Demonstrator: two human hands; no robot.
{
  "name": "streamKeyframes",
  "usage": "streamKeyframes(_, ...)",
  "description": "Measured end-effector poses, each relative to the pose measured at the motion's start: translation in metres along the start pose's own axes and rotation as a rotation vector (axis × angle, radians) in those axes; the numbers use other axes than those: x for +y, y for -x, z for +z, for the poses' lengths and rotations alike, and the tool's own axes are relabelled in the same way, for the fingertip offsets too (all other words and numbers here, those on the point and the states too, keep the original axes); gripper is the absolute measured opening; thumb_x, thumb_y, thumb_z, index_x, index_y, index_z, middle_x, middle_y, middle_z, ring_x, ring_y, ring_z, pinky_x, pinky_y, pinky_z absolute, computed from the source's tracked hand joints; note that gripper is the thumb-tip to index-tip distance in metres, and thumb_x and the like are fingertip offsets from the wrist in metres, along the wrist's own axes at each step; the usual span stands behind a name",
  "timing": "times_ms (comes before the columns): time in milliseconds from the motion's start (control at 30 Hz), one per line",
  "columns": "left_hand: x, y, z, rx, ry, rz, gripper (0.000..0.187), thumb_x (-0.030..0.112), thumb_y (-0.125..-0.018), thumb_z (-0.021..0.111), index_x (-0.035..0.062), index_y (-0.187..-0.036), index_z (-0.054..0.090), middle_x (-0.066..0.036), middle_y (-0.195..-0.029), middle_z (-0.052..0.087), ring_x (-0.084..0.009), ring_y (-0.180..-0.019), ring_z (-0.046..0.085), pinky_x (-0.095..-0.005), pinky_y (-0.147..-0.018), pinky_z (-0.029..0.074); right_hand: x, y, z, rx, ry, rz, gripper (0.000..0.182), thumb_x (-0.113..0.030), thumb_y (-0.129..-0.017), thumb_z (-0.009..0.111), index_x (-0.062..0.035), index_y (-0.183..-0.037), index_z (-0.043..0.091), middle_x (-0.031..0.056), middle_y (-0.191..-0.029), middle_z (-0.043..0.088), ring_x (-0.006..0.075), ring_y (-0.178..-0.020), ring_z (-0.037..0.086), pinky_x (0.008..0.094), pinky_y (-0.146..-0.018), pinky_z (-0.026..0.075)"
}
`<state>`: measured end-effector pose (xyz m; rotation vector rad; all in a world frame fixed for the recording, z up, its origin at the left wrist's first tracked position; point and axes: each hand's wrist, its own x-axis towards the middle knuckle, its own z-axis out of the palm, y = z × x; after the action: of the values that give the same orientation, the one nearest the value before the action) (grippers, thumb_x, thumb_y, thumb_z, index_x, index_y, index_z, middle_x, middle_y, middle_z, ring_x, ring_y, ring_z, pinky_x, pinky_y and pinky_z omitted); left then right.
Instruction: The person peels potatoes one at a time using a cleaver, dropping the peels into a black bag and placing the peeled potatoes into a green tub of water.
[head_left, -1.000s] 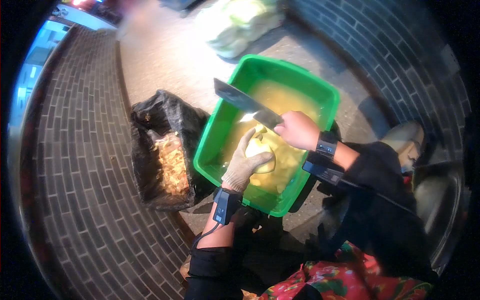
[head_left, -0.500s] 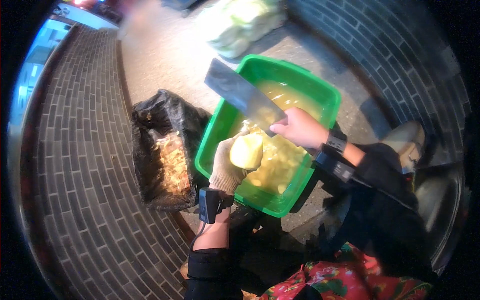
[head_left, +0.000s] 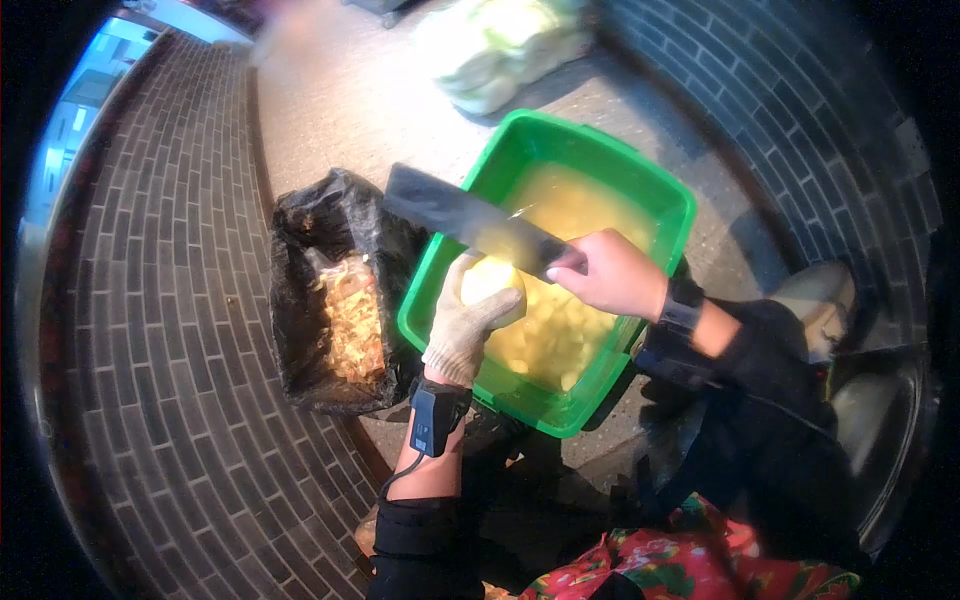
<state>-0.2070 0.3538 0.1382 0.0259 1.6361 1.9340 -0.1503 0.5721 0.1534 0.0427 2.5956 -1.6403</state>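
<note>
My left hand [head_left: 457, 328], in a knitted white glove, grips a peeled yellow potato [head_left: 490, 279] with the thumb across its near side. My bare right hand [head_left: 625, 278] is closed round the handle end of a wide-bladed cleaver [head_left: 440, 208]. The blade points left, its lower edge right at the top of the potato. Both hands are over a green plastic tub [head_left: 684, 215]. Cloudy yellowish water fills part of it, with many pale potato pieces [head_left: 545, 335] lying in it.
Left of the tub stands a black plastic bag [head_left: 285, 330] holding peelings [head_left: 352, 325]. A clear bag of pale green vegetables [head_left: 495, 60] lies on the floor beyond. Brick-patterned walls [head_left: 160, 270] rise on both sides. Shoes [head_left: 820, 300] show at the right.
The cleaver has come down and tilted flatter, closer to the potato. My left hand has turned, bringing its thumb over the potato. The view has shifted slightly.
</note>
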Motion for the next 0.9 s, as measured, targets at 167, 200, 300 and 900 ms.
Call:
streamKeyframes(167,0.014,0.009,0.008,0.107,-0.197,0.05,0.071,0.01,-0.072,0.082,0.0008,-0.133,0.047,-0.006,-0.11,0.062,-0.0143,-0.101,0.06,-0.0283,-0.086,0.051,0.0,0.001,0.0,-0.004,0.164,-0.039,0.024,-0.019,-0.084,0.064,0.0011,-0.097,0.067,0.019,-0.081,0.069,0.0314,-0.075,0.068,0.0395,-0.07,0.053)
streamKeyframes(200,0.015,0.009,0.008,0.127,-0.216,0.054,0.07,0.01,-0.072,0.082,0.0003,-0.132,0.047,-0.006,-0.108,0.062,-0.0141,-0.1,0.06,-0.0282,-0.086,0.051,0.001,0.001,0.001,0.043,0.121,-0.076,0.024,-0.024,-0.083,0.062,-0.0014,-0.088,0.067,0.0204,-0.075,0.066,0.0385,-0.07,0.064,0.045,-0.067,0.051)
streamKeyframes(300,0.018,0.006,0.007,0.163,-0.196,0.098,0.066,0.009,-0.073,0.081,-0.0001,-0.13,0.049,-0.007,-0.106,0.063,-0.0137,-0.096,0.061,-0.027,-0.083,0.052,-0.005,0.002,0.004,0.111,0.037,-0.156,0.021,-0.023,-0.083,0.062,-0.0032,-0.084,0.068,0.0199,-0.072,0.065,0.0388,-0.067,0.063,0.0463,-0.065,0.05)
streamKeyframes(900,0.001,0.012,0.022,-0.017,0.325,-0.107,0.055,0.019,-0.082,0.064,0.0085,-0.131,0.043,-0.012,-0.115,0.057,-0.0281,-0.102,0.062,-0.0463,-0.086,0.055,-0.007,0.009,0.027,0.088,0.166,-0.015,0.023,-0.021,-0.086,0.066,-0.005,-0.101,0.071,0.0211,-0.077,0.066,0.0368,-0.069,0.065,0.0412,-0.064,0.051)
